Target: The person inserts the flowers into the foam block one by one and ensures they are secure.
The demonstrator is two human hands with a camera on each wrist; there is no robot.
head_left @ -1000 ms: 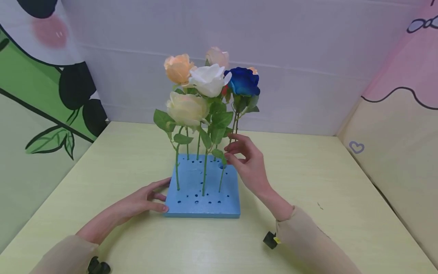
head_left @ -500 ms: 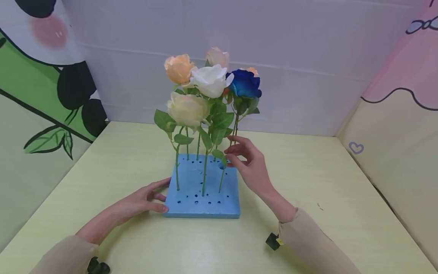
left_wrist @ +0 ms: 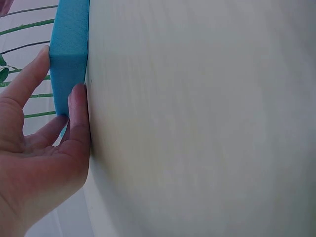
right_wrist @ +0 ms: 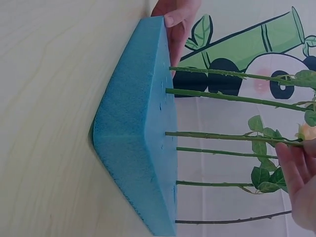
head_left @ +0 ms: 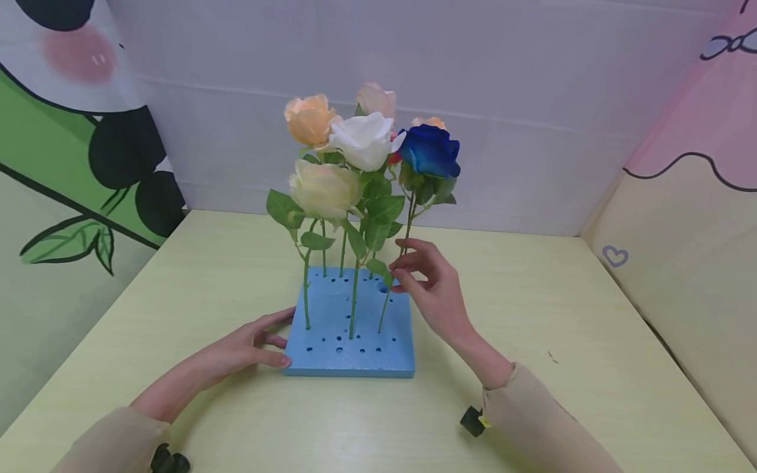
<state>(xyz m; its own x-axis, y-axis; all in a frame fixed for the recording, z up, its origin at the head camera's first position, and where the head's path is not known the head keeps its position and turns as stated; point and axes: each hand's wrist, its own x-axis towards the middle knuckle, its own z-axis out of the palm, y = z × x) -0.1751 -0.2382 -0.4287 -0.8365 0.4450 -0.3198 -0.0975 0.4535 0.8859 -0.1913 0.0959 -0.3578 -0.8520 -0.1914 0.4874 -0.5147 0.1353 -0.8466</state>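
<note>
Between thumb and fingertips my right hand (head_left: 434, 286) pinches the stem of a blue rose (head_left: 430, 151). Below the fingers this stem (right_wrist: 222, 136) runs into the top of a blue foam block (head_left: 331, 358) full of holes. My left hand (head_left: 245, 345) holds the block's left edge, thumb at the near corner and fingers along the side. In the left wrist view, the thumb (left_wrist: 34, 76) lies at the block's upper edge and the fingers touch its side near the table. A white rose (head_left: 362, 141) and a cream rose (head_left: 325, 189) stand upright left of the blue one.
Behind stand a peach rose (head_left: 309, 120), a pale pink rose (head_left: 376, 100) and a second peach rose (head_left: 430, 123). A bit of red bloom shows between them. Leaves (head_left: 378, 220) crowd beside my right fingers. The pale table (head_left: 520, 295) ends at a cloth backdrop (head_left: 520, 131).
The blue rose head has shifted a little right and down, its stem leaning more to the right. My right hand has moved slightly the same way; my left hand stays at the block.
</note>
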